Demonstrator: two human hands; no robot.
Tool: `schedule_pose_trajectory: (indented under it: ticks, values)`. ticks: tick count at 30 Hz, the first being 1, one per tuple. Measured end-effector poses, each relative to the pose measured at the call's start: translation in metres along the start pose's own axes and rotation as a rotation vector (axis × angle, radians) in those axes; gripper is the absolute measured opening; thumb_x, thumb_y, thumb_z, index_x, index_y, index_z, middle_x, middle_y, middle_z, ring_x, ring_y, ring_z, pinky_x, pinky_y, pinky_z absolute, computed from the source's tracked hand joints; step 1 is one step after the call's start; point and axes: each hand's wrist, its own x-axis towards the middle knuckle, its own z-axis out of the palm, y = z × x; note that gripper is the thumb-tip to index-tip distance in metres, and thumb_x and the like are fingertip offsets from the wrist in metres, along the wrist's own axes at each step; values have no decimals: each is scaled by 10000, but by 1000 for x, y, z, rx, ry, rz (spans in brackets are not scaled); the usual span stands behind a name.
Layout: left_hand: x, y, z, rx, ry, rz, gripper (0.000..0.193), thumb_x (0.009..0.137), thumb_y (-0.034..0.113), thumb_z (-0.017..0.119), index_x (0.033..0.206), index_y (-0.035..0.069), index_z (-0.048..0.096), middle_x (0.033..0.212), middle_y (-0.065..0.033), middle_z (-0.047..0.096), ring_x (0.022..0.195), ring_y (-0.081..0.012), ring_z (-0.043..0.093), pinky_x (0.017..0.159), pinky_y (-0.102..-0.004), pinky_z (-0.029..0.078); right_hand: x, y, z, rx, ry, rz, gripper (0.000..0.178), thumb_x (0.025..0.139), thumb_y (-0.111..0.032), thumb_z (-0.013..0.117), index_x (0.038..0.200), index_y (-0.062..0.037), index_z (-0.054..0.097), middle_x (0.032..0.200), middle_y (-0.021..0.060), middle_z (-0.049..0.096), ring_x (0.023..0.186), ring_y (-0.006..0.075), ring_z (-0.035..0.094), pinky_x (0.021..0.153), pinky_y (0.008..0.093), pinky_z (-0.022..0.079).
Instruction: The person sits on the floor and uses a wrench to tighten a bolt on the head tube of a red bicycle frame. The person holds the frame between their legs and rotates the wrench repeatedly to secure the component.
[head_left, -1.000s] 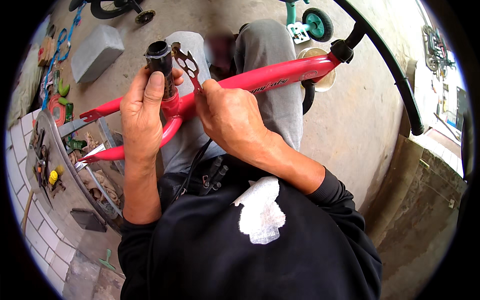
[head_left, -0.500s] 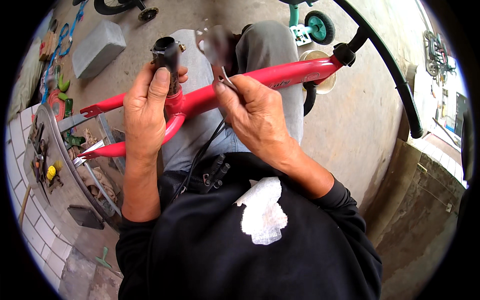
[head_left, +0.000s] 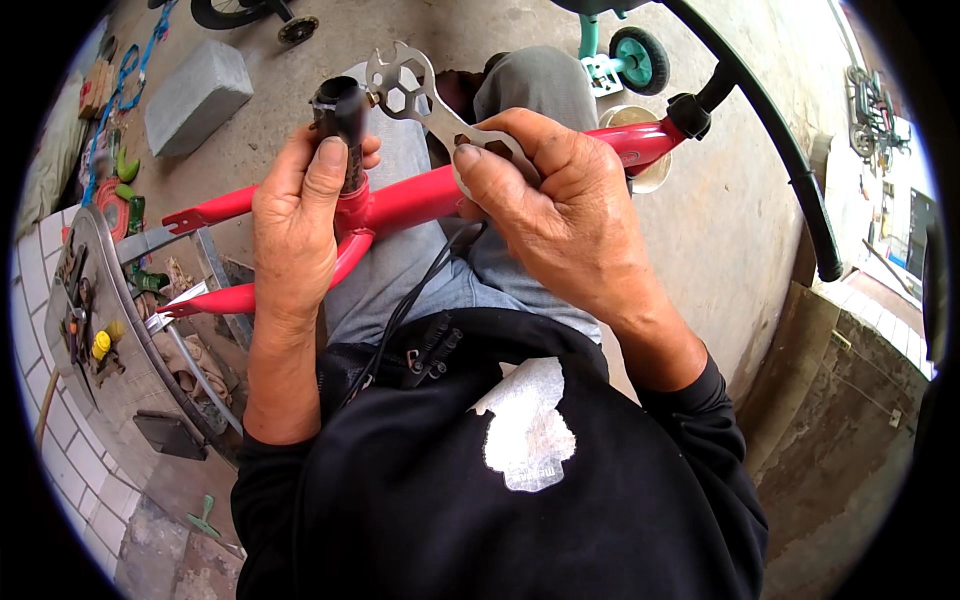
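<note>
A red bike frame (head_left: pixel 415 198) lies across my thighs. My left hand (head_left: pixel 298 215) is closed around the black seat post (head_left: pixel 350 125) that rises from it, thumb pressed along the near side. At the post's top is a dark clamp, and a small bolt end shows on its right. Between the thumb and fingers of my right hand (head_left: pixel 585 205) is a flat silver wrench (head_left: pixel 438 118) with hexagonal holes and notches. The wrench's holed end lies right by the bolt; whether they touch, I cannot tell. Black cables (head_left: pixel 425 268) hang below the frame.
A black handlebar (head_left: pixel 790 140) curves along the right, beyond a pale bucket (head_left: pixel 655 180) partly behind the frame. A teal-hubbed wheel (head_left: pixel 640 60) and a grey block (head_left: pixel 200 98) stand ahead. At left, a round metal table (head_left: pixel 150 375) carries tools.
My right hand has shifted right and turned the wrench to a lower slant, bringing its holed end beside the clamp bolt. My left hand stays on the seat post.
</note>
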Motion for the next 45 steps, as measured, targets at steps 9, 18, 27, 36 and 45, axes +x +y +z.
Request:
schedule_pose_trajectory:
  ticks: [9, 18, 27, 36, 45]
  values:
    - [0, 1, 0, 1, -3, -6, 425, 1090, 336, 513, 1299, -19, 617, 1067, -80, 694, 990, -157, 650, 919, -302, 493, 10, -19, -17, -183, -96, -53, 198, 982, -171, 646, 971, 23, 688, 658, 34, 640, 590, 72, 572, 542, 240, 445]
    - [-1, 1, -1, 14, -7, -11, 424, 1092, 338, 508, 1292, -19, 618, 1064, -81, 695, 992, -156, 647, 928, -301, 488, 12, -25, -24, -216, -139, -65, 233, 975, -197, 641, 956, 30, 694, 634, 44, 633, 565, 80, 594, 522, 251, 459]
    - [0, -1, -2, -26, 15, 8, 378, 1067, 316, 577, 1235, -16, 646, 1049, -87, 727, 976, -143, 680, 882, -277, 529, 22, -27, -27, -221, -166, -112, 249, 969, -205, 624, 919, 30, 690, 623, 43, 631, 566, 83, 617, 529, 248, 471]
    - [-1, 1, -3, -3, 1, -1, 410, 1058, 352, 583, 1249, -4, 652, 1039, -74, 731, 972, -136, 684, 872, -269, 536, 54, -76, -36, -464, -361, -100, 230, 940, -199, 623, 867, 3, 706, 568, 46, 584, 513, 98, 597, 477, 284, 467]
    - [0, 4, -4, 1, -8, -2, 423, 1054, 361, 589, 1251, -9, 650, 1035, -68, 729, 973, -127, 681, 859, -262, 532, 77, -80, -59, -792, -535, -900, 182, 908, -88, 591, 751, 1, 573, 627, 126, 527, 544, 263, 562, 532, 376, 453]
